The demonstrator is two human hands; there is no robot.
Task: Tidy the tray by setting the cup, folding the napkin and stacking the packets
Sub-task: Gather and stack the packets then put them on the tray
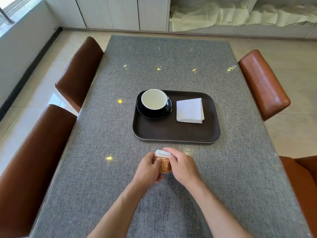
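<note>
tray [175, 134] near half: bare; cup [154, 100], napkin [190, 109] fill far half

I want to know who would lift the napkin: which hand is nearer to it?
Right. The right hand is near and slightly left of the napkin; the left hand is farther left. Both hold the packets, off the tray.

A dining area, in a home or a small café. A long table [171, 69] with a grey woven-look cover under a glossy clear sheet has 4 brown leather-look chairs [80, 71] drawn up to it, 2 on each side, and holds a dark serving tray [175, 133] with a cup on a saucer [154, 104]. Pale glossy floor tiles [30, 100], white cabinet doors [123, 12] and a window ledge [18, 19] surround it.
</note>
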